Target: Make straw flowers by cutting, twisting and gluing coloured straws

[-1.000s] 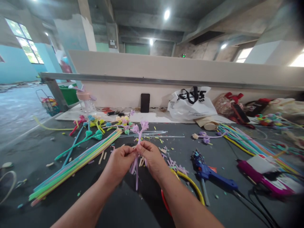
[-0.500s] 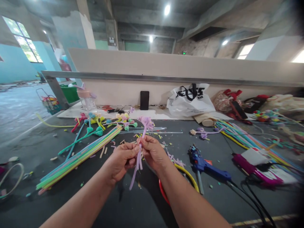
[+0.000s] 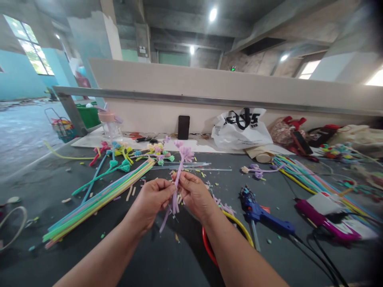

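Note:
Between my hands, over the middle of the dark table, a purple pipe-cleaner flower [image 3: 186, 154] stands nearly upright. Its fluffy head points up and away from me, while several loose stem ends hang below my fingers. My left hand [image 3: 156, 196] pinches the stem from the left, thumb and fingertips pressed together. From the right, my right hand [image 3: 194, 192] grips the same stem just beside it. The fingertips almost meet, so the pinched part of the stem is hidden. Purple pipe-cleaner scraps [image 3: 223, 205] lie beyond my right wrist.
A bundle of coloured pipe cleaners [image 3: 98, 203] lies left, near finished flowers [image 3: 119, 165]. A blue glue gun [image 3: 263, 215] with a cable and a magenta tool [image 3: 326, 221] lie right. A phone [image 3: 183, 127] and white bag [image 3: 241, 129] stand against the back panel [image 3: 143, 115].
Both hands stay on the stem with the grip nearly the same. The flower head looks slightly turned and the hanging stem ends have shifted a little. The whole view has moved slightly.

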Tool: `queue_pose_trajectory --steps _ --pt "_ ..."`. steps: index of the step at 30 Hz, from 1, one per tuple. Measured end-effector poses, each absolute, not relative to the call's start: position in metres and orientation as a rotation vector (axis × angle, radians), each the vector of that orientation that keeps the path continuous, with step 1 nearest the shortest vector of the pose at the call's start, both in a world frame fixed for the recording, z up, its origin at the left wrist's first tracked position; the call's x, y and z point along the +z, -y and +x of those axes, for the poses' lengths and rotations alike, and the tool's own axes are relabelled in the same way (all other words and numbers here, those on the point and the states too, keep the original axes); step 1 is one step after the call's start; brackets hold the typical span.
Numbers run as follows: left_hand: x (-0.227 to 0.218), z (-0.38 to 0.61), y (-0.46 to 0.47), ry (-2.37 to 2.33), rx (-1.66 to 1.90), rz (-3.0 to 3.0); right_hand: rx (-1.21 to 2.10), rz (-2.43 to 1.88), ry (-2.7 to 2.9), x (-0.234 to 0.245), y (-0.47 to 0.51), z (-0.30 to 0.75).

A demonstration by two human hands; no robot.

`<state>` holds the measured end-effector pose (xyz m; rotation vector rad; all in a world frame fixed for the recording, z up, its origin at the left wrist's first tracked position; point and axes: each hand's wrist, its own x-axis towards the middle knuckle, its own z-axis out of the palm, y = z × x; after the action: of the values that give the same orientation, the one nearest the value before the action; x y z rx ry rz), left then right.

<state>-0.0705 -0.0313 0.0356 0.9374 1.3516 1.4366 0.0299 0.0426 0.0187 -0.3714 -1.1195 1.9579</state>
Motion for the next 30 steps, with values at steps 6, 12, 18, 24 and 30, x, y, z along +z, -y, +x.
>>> queue_pose_trajectory --steps 6,12,18,24,30 --pt "0.028 -0.072 0.027 -1.544 1.401 1.142 1.847 -0.443 1.167 0.010 -0.046 0.027" --pt "0.031 -0.071 0.030 -1.177 1.304 0.911 1.961 -0.460 1.104 0.015 -0.043 0.032" --pt "0.033 -0.068 0.036 -0.962 1.290 0.798 2.047 -0.262 1.062 0.021 -0.036 0.035" --pt "0.034 -0.067 0.034 -0.989 1.300 0.845 2.073 -0.258 1.033 0.021 -0.038 0.033" --pt "0.029 -0.075 0.025 -1.549 1.429 1.135 1.890 -0.483 1.111 0.009 -0.045 0.025"
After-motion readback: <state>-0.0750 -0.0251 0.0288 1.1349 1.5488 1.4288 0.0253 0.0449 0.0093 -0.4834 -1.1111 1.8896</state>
